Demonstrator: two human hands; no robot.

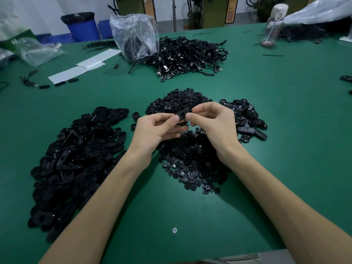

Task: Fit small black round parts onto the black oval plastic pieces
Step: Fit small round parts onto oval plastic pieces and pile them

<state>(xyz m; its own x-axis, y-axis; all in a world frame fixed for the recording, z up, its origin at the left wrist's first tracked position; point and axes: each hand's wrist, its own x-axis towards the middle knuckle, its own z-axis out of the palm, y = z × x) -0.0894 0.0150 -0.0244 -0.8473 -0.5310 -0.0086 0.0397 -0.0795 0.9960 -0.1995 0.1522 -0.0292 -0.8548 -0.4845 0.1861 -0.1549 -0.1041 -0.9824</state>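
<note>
Left hand (pixel 158 128) and right hand (pixel 211 121) each pinch one oval piece (pixel 182 113) above the round parts (pixel 190 159)

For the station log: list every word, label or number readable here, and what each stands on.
No text here is legible.
orange sign, far background: printed characters, too blurred to read.
label in the clear bag, far left: too small to read.
black oval piece, held: no marking visible.
</note>
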